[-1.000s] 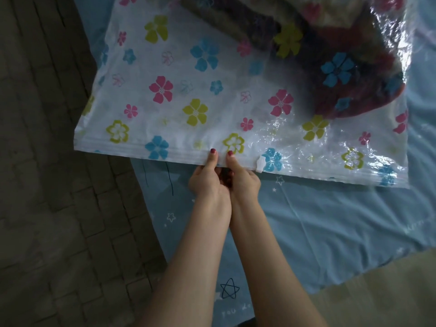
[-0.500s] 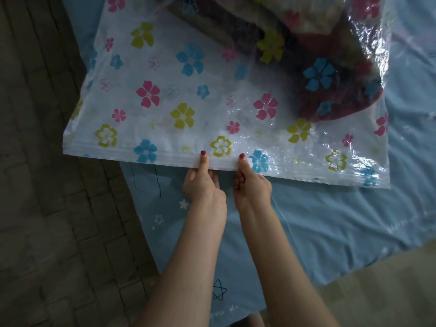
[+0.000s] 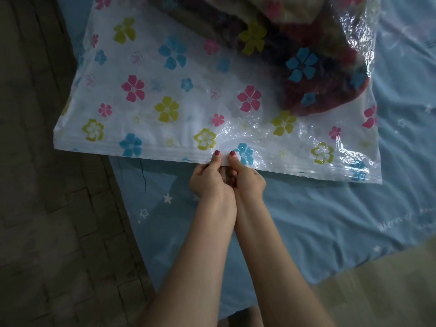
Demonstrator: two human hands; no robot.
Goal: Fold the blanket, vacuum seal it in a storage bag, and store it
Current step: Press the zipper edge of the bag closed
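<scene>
Flower-print storage bag (image 3: pixel 188 95) flat on bed; dark blanket (image 3: pixel 313 74) inside.

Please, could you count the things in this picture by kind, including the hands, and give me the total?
Flower-print storage bag: 1
Folded blanket, inside the bag: 1
Blue star-print sheet: 1
Hands: 2, left hand and right hand, both pinching the bag's zip edge
Total: 5

Glossy, crinkled clear plastic storage bag (image 3: pixel 179 95); matt cloth bedsheet (image 3: pixel 330 220); fuzzy blanket (image 3: pixel 313 90).
</scene>
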